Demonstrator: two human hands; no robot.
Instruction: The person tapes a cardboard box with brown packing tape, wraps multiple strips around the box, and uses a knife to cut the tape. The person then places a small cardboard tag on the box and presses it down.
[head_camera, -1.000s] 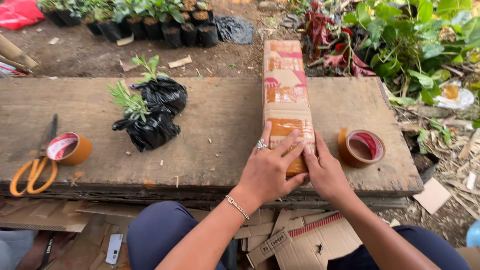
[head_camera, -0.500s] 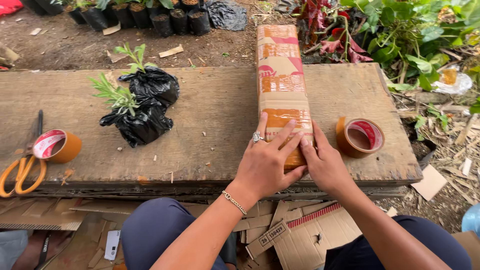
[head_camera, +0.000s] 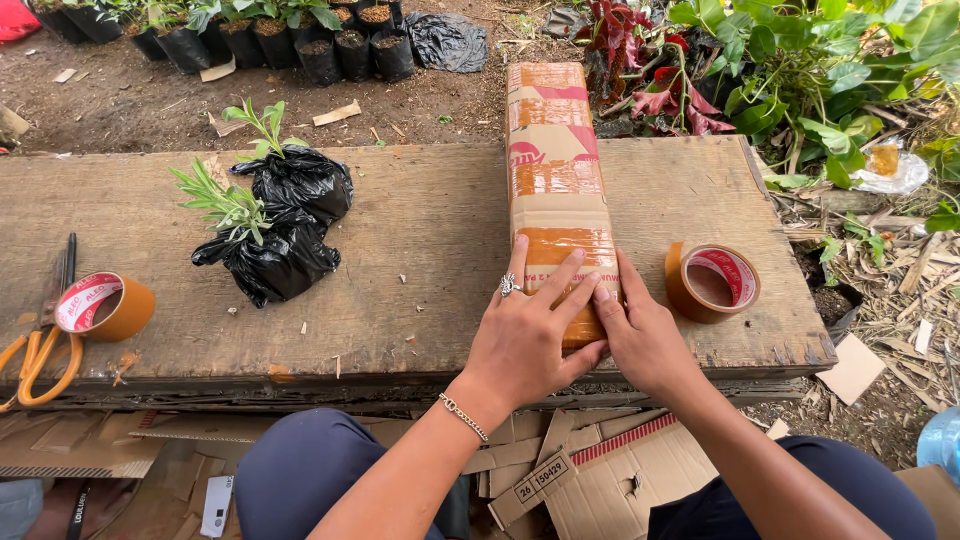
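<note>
The long cardboard parcel (head_camera: 553, 180) lies on the wooden plank table (head_camera: 420, 230) with its long axis running from 6 to 12 o'clock, the far end reaching past the table's back edge toward the plants. It is a narrow brown box, banded crosswise with glossy brown tape and showing patches of red print between the bands.

I press on its near end with both hands. My left hand (head_camera: 525, 335) lies flat over the top, fingers spread and pointing to 12 and 1 o'clock, a ring on one finger and a chain bracelet at the wrist. My right hand (head_camera: 640, 335) meets it from 4 o'clock, the fingers laid against the parcel's right edge and touching my left fingertips. Neither hand closes around anything; both are open, palms down on the taped end.

At 3 o'clock, just beside my right hand, a roll of brown tape (head_camera: 712, 281) lies flat. At 9 o'clock two seedlings in black bags (head_camera: 280, 225) lie on the table. Farther toward 9, another tape roll (head_camera: 103, 307) sits by orange-handled scissors (head_camera: 40, 335).
</note>
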